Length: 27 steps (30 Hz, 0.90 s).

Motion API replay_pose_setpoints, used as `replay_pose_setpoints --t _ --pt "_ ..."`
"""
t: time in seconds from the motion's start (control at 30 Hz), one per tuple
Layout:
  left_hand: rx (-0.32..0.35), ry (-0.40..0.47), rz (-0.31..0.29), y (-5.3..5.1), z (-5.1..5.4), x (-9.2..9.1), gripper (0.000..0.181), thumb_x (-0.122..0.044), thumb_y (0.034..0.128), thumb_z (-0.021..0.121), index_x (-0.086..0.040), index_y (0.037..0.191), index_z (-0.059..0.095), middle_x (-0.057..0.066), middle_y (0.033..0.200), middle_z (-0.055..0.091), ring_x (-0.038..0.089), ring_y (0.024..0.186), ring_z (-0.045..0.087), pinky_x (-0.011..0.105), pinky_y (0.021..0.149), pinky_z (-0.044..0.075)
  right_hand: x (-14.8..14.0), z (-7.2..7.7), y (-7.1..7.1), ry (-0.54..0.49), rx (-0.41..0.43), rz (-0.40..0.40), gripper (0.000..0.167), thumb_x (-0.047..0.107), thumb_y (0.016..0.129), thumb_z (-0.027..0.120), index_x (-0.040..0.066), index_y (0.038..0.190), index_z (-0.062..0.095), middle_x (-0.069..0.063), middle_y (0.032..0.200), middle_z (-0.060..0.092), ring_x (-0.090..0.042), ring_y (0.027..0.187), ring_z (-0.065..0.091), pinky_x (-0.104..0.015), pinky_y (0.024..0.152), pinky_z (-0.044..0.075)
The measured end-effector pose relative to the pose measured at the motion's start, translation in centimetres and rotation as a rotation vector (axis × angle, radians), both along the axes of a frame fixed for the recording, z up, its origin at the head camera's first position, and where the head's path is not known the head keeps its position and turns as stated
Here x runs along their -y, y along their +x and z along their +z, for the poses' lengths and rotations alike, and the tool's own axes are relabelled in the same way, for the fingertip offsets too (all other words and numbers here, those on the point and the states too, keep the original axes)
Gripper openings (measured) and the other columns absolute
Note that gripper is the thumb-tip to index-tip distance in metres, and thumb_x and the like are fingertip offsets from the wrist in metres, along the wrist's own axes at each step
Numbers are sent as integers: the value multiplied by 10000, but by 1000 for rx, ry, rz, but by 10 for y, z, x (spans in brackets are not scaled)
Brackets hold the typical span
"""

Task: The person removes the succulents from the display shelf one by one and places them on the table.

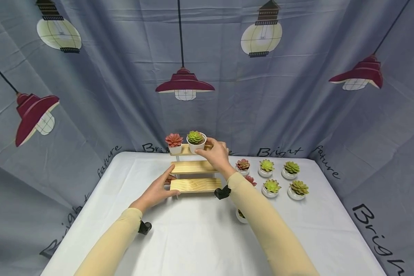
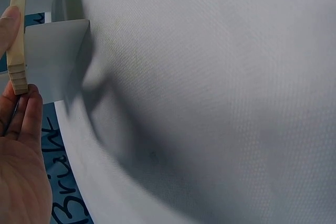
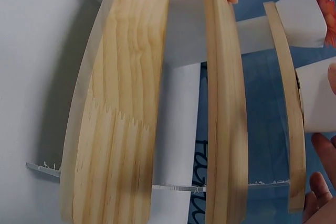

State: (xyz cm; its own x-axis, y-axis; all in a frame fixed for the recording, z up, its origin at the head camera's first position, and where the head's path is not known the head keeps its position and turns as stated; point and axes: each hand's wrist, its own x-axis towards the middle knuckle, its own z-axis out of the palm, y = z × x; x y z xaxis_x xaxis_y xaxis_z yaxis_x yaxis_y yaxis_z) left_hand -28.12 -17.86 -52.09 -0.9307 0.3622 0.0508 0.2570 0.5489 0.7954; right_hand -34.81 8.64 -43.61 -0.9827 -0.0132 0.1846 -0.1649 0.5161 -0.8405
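A three-tier wooden plant stand with pale side supports stands at the back of the table. My left hand grips its left end, with the thumb near the lowest board and fingers at the middle one. On the top board, at the left, is a red succulent in a white pot. Beside it, my right hand holds a green succulent in a white pot by its right side. In the right wrist view that white pot is against the top board; the plant is out of frame.
Several potted succulents are grouped on the white tablecloth right of the stand. The right forearm partly covers a red one and a low white pot. A grey-blue curtain printed with lamps hangs behind.
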Motion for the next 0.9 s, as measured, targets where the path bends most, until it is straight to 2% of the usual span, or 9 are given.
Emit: replay_pose_setpoints --t 0.4,0.9 --pt "-4 5 3 -1 0 0 1109 -267 843 876 -301 1663 130 114 1351 565 334 1267 563 501 1112 419 2 -3 -4 43 -30 2 678 486 830 843 149 1381 635 -9 1255 694 -272 1267 396 -535 1101 197" --pt "-5 5 -3 -1 -1 0 1101 -256 849 873 -281 1665 135 119 1345 563 332 1270 559 493 1115 418 5 -4 -3 99 -31 -18 720 517 825 830 139 1399 617 -21 1246 682 -285 1255 401 -527 1059 224"
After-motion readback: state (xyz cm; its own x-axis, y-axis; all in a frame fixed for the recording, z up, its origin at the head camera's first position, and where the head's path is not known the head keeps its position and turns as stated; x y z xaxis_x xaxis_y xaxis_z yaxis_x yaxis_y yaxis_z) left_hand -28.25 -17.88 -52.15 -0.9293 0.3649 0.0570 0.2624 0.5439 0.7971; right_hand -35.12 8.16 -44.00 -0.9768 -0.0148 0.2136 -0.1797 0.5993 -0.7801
